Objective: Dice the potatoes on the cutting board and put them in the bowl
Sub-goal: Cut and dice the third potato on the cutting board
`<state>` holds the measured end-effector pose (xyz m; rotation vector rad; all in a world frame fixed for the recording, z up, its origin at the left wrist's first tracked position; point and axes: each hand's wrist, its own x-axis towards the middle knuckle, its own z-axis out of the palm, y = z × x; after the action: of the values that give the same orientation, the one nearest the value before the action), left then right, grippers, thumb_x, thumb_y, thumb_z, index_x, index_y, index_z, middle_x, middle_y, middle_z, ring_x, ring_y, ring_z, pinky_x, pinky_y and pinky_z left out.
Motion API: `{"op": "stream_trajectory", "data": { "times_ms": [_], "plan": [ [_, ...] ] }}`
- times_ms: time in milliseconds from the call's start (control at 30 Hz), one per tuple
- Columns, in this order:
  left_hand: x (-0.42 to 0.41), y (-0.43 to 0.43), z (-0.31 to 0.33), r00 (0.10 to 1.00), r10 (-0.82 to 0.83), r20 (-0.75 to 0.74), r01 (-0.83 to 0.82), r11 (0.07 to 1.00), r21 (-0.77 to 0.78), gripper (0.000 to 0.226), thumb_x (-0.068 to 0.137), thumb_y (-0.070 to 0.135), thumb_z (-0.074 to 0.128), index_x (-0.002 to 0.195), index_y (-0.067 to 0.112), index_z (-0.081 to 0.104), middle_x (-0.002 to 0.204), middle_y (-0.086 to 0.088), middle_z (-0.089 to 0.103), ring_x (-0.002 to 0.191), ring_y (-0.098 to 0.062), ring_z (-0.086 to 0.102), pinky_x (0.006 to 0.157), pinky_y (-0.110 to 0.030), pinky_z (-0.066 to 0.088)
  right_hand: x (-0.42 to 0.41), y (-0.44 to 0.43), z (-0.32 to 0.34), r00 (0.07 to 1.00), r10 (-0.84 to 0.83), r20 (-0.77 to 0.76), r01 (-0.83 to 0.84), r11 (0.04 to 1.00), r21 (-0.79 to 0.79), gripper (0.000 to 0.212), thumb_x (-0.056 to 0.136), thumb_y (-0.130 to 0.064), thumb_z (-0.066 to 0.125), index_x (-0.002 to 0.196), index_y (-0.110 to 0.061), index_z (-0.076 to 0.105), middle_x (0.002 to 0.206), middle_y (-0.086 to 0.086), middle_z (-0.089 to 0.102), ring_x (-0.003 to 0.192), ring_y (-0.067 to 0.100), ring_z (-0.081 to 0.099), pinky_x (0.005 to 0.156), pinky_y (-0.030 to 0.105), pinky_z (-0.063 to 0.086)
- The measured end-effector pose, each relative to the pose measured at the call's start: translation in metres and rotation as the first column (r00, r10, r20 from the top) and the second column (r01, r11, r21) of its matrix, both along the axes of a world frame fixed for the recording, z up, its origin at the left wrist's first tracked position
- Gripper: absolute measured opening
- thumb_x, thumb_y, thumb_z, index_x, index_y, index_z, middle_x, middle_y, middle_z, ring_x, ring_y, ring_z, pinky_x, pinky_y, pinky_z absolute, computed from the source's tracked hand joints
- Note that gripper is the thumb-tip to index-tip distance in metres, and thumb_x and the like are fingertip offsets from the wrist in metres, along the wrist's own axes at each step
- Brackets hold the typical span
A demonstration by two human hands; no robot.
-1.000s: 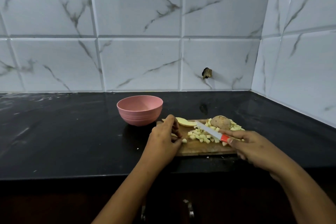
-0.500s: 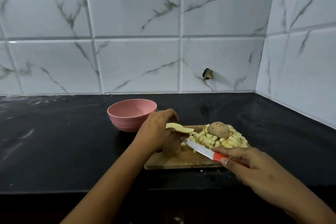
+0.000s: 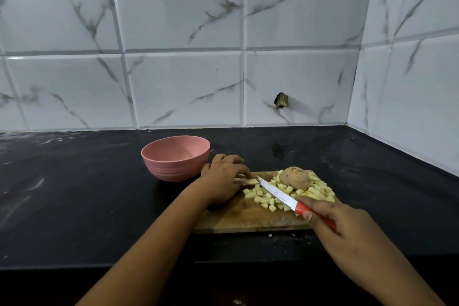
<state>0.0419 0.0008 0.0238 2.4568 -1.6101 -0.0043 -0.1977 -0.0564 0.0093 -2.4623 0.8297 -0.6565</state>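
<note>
A wooden cutting board [image 3: 238,218] lies on the black counter with a heap of diced potato [image 3: 263,197] and one whole unpeeled potato [image 3: 295,177] on its far right. My left hand [image 3: 223,181] rests on the board's far left and pinches a potato slice [image 3: 249,180] under its fingertips. My right hand [image 3: 347,233] grips the red handle of a knife [image 3: 280,195], whose blade tip points at that slice. The pink bowl [image 3: 173,169] stands just left of the board, and I see nothing in it.
The black counter [image 3: 74,194] stretches to the left and right of the board. White marble-pattern tiles form the back wall and the right wall, meeting in a corner at the right. A small dark hole [image 3: 281,100] marks the back wall. The counter's front edge runs below the board.
My left hand has lowered the potato slice onto the board. The knife tip has moved up against the slice. My view has shifted closer and lower.
</note>
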Motion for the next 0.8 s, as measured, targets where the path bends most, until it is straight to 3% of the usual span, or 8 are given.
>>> {"op": "stream_trajectory", "data": {
  "times_ms": [67,200,267,400,467,567,700,800],
  "plan": [
    [-0.001,0.003,-0.001,1.0,0.002,0.017,-0.001,0.998,-0.06,0.026,0.098,0.033,0.047,0.122,0.034,0.057,0.147,0.01,0.03,0.138,-0.016,0.013,0.11,-0.046,0.017,0.0,0.007,0.001,1.0,0.006,0.0,-0.006,1.0,-0.006,0.032,0.095,-0.048,0.043,0.124,-0.061,0.047,0.109,-0.016,0.052,0.077,0.0,0.053,0.07,0.018,0.046],
    [0.0,0.012,-0.004,0.998,-0.004,0.062,0.01,0.995,-0.1,0.025,0.098,0.033,0.047,0.119,0.029,0.059,0.146,0.011,0.028,0.137,-0.014,0.012,0.111,-0.043,0.016,0.002,0.026,0.006,0.994,0.093,-0.055,-0.093,0.996,0.008,0.036,0.098,-0.044,0.043,0.132,-0.056,0.045,0.092,-0.029,0.036,0.096,0.003,0.047,0.095,0.023,0.044],
    [0.001,0.019,-0.005,0.996,-0.009,0.092,0.021,0.992,-0.123,0.026,0.098,0.033,0.046,0.119,0.027,0.06,0.145,0.012,0.028,0.137,-0.013,0.011,0.111,-0.042,0.016,0.004,0.036,0.009,0.99,0.103,-0.099,-0.105,0.994,-0.014,0.039,0.099,-0.044,0.039,0.136,-0.055,0.04,0.095,-0.029,0.031,0.115,0.005,0.047,0.101,0.024,0.042],
    [0.004,0.029,-0.008,0.985,-0.039,0.17,0.068,0.983,-0.168,0.03,0.099,0.035,0.042,0.12,0.024,0.062,0.139,0.012,0.035,0.131,-0.01,0.019,0.105,-0.035,0.023,0.007,0.041,0.014,0.992,-0.019,-0.128,0.003,0.992,-0.122,0.039,0.101,-0.046,0.032,0.137,-0.059,0.031,0.118,-0.015,0.045,0.118,0.006,0.049,0.092,0.021,0.046],
    [0.005,0.032,-0.01,0.986,-0.017,0.167,0.053,0.975,-0.215,0.031,0.1,0.036,0.042,0.116,0.022,0.064,0.134,0.012,0.04,0.126,-0.009,0.025,0.1,-0.031,0.027,0.008,0.037,0.014,0.986,-0.085,-0.146,0.059,0.983,-0.175,0.039,0.101,-0.046,0.029,0.138,-0.059,0.029,0.115,-0.008,0.05,0.096,0.009,0.054,0.077,0.019,0.047],
    [0.003,0.034,-0.014,0.982,0.04,0.182,0.01,0.964,-0.266,0.033,0.1,0.037,0.04,0.115,0.02,0.064,0.131,0.012,0.043,0.123,-0.01,0.03,0.096,-0.031,0.031,0.008,0.033,0.014,0.978,-0.16,-0.135,0.13,0.97,-0.204,0.04,0.101,-0.045,0.027,0.138,-0.059,0.029,0.098,-0.008,0.043,0.069,0.011,0.042,0.059,0.02,0.038],
    [-0.001,0.038,-0.019,0.973,0.137,0.184,-0.076,0.95,-0.303,0.037,0.101,0.039,0.037,0.119,0.019,0.062,0.13,0.011,0.044,0.119,-0.011,0.034,0.092,-0.03,0.036,0.01,0.036,0.012,0.991,-0.097,-0.088,0.08,0.98,-0.18,0.039,0.101,-0.044,0.03,0.138,-0.057,0.032,0.095,-0.01,0.04,0.079,0.008,0.041,0.064,0.019,0.039],
    [-0.003,0.045,-0.021,0.97,0.212,0.121,-0.159,0.926,-0.343,0.039,0.098,0.044,0.041,0.115,0.019,0.065,0.125,0.009,0.048,0.113,-0.011,0.039,0.092,-0.03,0.039,0.015,0.043,0.009,0.996,-0.017,-0.091,0.003,0.989,-0.146,0.039,0.1,-0.045,0.034,0.138,-0.055,0.036,0.109,-0.016,0.055,0.098,0.002,0.047,0.076,0.019,0.045]
  ]
}}
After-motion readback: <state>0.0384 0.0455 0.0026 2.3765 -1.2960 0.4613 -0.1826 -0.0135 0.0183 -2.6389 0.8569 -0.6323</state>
